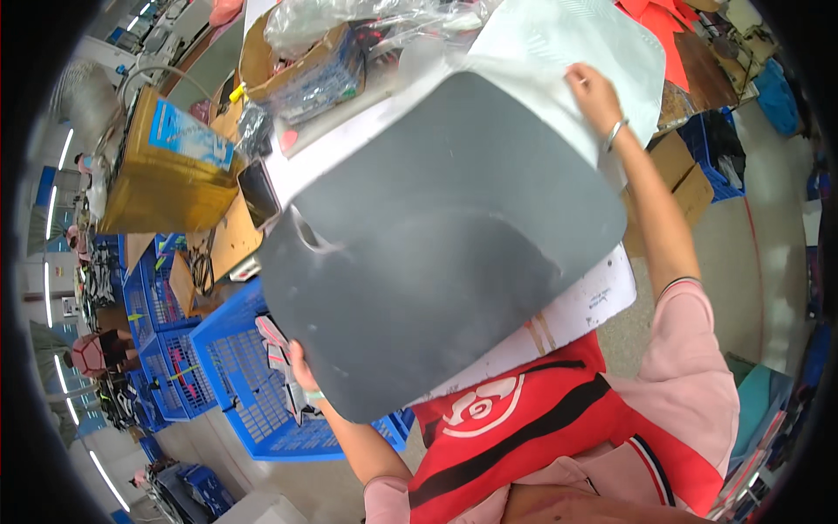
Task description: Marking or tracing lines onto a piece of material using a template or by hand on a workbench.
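From my feed, the left hand [301,371] pinches the near-left edge of the grey sheet [436,253] above the blue crates [236,384], where it could slip and sag, while the right hand [594,92], fingers closed, grips its far-right corner over the table [594,301].

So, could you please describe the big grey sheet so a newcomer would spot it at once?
On the white worktable, the grey sheet covers most of the top. The left hand grips its near corner, the right hand its far edge. Unlike the white sheet beyond, it is dark, with a notch.
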`<state>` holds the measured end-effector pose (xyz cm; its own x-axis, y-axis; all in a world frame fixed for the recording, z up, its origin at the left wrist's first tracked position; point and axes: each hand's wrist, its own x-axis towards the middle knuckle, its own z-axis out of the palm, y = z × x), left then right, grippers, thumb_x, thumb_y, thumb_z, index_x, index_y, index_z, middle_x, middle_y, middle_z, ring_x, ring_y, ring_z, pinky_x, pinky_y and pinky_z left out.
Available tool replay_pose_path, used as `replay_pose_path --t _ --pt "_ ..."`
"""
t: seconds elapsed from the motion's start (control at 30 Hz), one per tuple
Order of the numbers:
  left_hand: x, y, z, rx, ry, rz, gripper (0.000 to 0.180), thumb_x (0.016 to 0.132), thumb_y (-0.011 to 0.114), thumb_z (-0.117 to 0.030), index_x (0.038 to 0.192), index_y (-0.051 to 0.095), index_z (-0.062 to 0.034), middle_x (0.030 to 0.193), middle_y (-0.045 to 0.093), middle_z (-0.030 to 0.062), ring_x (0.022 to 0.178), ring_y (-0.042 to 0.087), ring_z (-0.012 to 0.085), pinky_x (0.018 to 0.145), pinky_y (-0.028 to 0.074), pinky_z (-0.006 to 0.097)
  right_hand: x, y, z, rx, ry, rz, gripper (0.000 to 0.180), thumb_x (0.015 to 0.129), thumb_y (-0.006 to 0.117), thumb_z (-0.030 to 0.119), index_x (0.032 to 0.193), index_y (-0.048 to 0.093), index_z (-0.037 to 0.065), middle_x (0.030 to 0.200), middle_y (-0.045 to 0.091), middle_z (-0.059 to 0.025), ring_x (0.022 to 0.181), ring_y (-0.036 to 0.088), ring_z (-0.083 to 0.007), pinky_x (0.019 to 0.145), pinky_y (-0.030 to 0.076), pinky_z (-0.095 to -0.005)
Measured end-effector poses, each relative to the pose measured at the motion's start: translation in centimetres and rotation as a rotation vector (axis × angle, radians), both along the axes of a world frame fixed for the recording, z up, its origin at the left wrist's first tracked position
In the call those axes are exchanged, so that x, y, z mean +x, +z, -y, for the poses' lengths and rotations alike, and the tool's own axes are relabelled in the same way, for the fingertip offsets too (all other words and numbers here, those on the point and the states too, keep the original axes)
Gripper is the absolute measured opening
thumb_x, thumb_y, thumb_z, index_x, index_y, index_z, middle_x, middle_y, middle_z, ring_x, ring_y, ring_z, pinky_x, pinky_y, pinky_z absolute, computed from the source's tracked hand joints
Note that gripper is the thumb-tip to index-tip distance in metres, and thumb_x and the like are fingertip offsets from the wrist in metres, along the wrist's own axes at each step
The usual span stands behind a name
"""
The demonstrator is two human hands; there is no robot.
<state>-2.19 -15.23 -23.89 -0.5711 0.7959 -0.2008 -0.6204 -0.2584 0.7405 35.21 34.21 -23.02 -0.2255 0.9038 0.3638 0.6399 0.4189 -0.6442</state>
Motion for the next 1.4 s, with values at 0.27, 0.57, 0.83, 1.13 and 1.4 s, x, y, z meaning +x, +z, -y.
replay_pose_path --t 0.27,0.57,0.83,1.13,1.4 --pt "-2.1 -3.0 2.6 -0.421 -0.107 -0.111 0.044 0.094 0.053 -0.016 0.134 0.043 0.0013 0.126 0.055 0.012 0.112 0.055 0.0223 0.095 0.045 0.034 13.0 3.5 -24.1 -0.416 -0.357 -0.356 0.048 0.086 0.062 0.031 0.115 0.055 -0.006 0.095 0.067 -0.0152 0.086 0.067 -0.0237 0.076 0.052 -0.0386" --pt "0.5 -0.1 -1.6 -0.617 -0.034 -0.235 0.053 0.092 0.053 -0.022 0.138 0.039 0.0021 0.128 0.054 0.0126 0.114 0.054 0.0239 0.097 0.043 0.034 17.4 -4.5 -29.3 0.118 -0.452 0.086 0.063 0.083 0.066 0.035 0.127 0.048 -0.005 0.116 0.061 -0.0183 0.103 0.062 -0.0285 0.09 0.048 -0.0384" --pt "1.6 0.1 -2.6 -0.664 0.032 -0.241 0.049 0.091 0.055 -0.02 0.134 0.044 0.0023 0.126 0.056 0.0136 0.113 0.055 0.0249 0.097 0.043 0.036 9.1 -5.5 -23.3 0.333 -0.358 0.521 0.063 0.083 0.063 0.045 0.128 0.053 0.001 0.135 0.048 -0.0217 0.127 0.044 -0.0342 0.108 0.033 -0.0408" --pt "1.9 -0.5 -2.6 -0.647 0.105 -0.313 0.05 0.091 0.058 -0.015 0.136 0.041 -0.0012 0.126 0.055 0.0125 0.112 0.055 0.0245 0.097 0.044 0.037 -7.1 0.5 -21.7 0.121 -0.375 0.351 0.031 0.087 0.057 0.029 0.11 0.062 0.008 0.117 0.059 -0.0155 0.11 0.058 -0.0282 0.099 0.033 -0.0568" --pt "2.5 0.0 -3.3 -0.674 0.11 -0.358 0.053 0.091 0.057 -0.01 0.139 0.037 0.0012 0.127 0.055 0.0146 0.112 0.055 0.0229 0.097 0.044 0.034 -0.2 -1.4 -15.6 0.317 -0.003 0.281 0.043 0.086 0.062 0.035 0.117 0.062 0.005 0.125 0.055 -0.021 0.116 0.052 -0.0354 0.1 0.041 -0.0399"
